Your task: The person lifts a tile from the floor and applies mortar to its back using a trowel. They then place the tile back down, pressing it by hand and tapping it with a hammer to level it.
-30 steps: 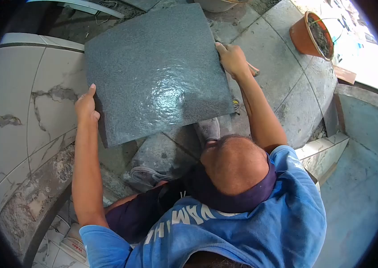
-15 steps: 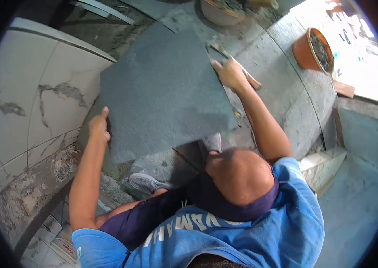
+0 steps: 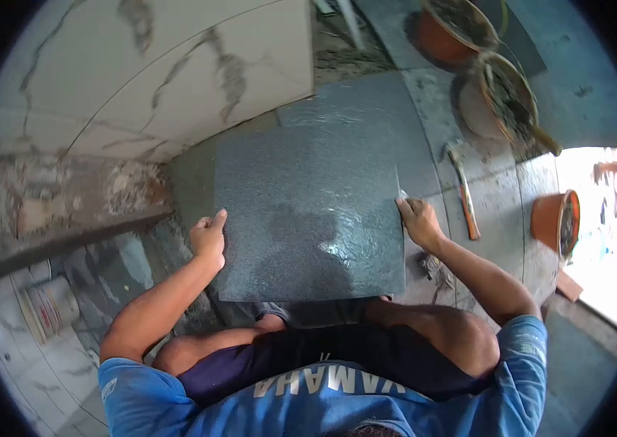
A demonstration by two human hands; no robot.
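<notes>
The dark grey tile point(image 3: 308, 215) lay nearly flat over the floor point(image 3: 425, 109), close to the marbled wall tiles point(image 3: 177, 73). The left hand point(image 3: 209, 237) gripped its left edge and the right hand point(image 3: 419, 221) gripped its right edge. A hammer point(image 3: 463, 193) lay just beside, with mortar pans point(image 3: 512, 98) beyond.
</notes>
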